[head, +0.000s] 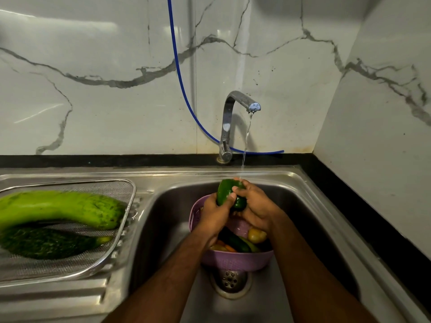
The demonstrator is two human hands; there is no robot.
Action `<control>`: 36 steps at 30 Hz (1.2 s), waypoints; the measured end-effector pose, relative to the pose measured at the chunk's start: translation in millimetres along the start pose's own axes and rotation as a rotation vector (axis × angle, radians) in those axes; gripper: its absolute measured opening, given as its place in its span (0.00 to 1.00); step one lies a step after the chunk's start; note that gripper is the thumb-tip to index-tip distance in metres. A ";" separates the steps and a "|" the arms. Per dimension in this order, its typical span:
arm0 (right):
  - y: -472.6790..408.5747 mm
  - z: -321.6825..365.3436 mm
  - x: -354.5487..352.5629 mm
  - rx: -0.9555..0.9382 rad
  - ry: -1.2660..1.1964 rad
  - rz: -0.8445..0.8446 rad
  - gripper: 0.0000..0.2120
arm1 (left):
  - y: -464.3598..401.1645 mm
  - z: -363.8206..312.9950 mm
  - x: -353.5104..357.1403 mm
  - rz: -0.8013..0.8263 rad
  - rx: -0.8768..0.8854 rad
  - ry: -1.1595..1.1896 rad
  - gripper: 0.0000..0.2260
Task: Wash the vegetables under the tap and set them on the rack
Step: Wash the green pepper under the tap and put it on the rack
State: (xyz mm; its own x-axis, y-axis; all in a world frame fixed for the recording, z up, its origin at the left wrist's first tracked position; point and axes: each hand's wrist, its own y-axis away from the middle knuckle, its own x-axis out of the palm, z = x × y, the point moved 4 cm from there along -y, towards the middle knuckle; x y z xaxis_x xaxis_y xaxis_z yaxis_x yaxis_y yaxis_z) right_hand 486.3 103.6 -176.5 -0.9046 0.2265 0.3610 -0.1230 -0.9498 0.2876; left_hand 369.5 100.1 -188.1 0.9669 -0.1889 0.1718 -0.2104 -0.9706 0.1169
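Both hands clamp dark green cucumber [229, 194] under running steel tap [235, 113], above sink's back edge: left hand [215, 213] below, right hand [255, 206] alongside. Long axis upright-tilted. Mesh rack [126, 190] lies leftward, nearer left hand.

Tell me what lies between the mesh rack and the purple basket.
In the head view, only bare steel: the ribbed draining board and the sink wall separate the mesh rack from the purple basket.
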 end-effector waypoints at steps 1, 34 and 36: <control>2.3 2.0 0.9 -0.019 0.011 0.004 0.14 | -1.0 -0.2 0.1 0.005 -0.005 0.001 0.19; 13.0 12.5 5.5 -0.069 -0.051 0.099 0.19 | -12.0 0.9 0.4 0.033 -0.137 0.165 0.18; 12.3 13.7 10.4 -0.123 -0.018 0.049 0.19 | -12.8 -2.0 -2.1 -0.029 -0.068 0.141 0.13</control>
State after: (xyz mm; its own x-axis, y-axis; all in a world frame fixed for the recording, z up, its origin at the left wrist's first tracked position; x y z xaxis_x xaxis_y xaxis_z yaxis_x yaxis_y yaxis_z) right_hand 481.0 97.3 -157.0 -0.9033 0.1823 0.3883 -0.1291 -0.9788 0.1592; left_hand 369.9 113.3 -188.0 0.9439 -0.1338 0.3020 -0.1969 -0.9620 0.1893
